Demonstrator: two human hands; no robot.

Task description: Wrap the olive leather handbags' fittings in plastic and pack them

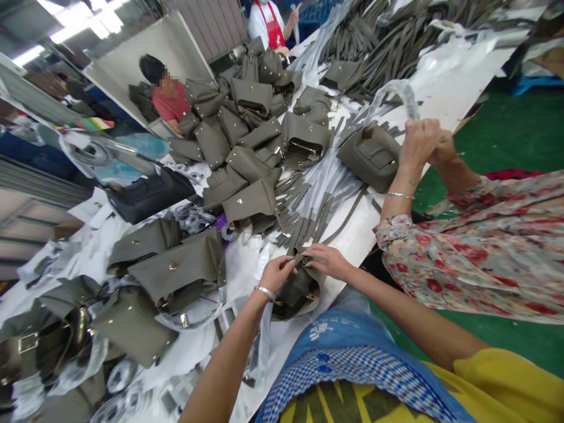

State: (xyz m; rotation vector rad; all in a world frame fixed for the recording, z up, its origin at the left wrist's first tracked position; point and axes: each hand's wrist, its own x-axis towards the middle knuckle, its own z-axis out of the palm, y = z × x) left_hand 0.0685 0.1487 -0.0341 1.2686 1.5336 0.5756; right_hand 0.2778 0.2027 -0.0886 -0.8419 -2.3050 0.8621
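Observation:
Close in front of me, an olive-grey handbag [291, 294] lies on the white table with gold-coloured zip pulls showing. At the bag's upper edge, my left hand [277, 274] is closed in a pinch on the end of a strap. My right hand [326, 259] pinches the same spot from the other side, its fingertips close to the left ones. From there the strap [348, 218] runs away across the table to the upper right. The fingers partly cover the strap's end and its fitting.
Many similar bags [251, 167] are piled ahead, beside loose grey straps [308, 205]. More bags [176, 264] and a black bag [150, 194] lie left. At right, a co-worker's hands [420, 141] hold a plastic-wrapped handle above another bag [370, 155]. Two people are farther back.

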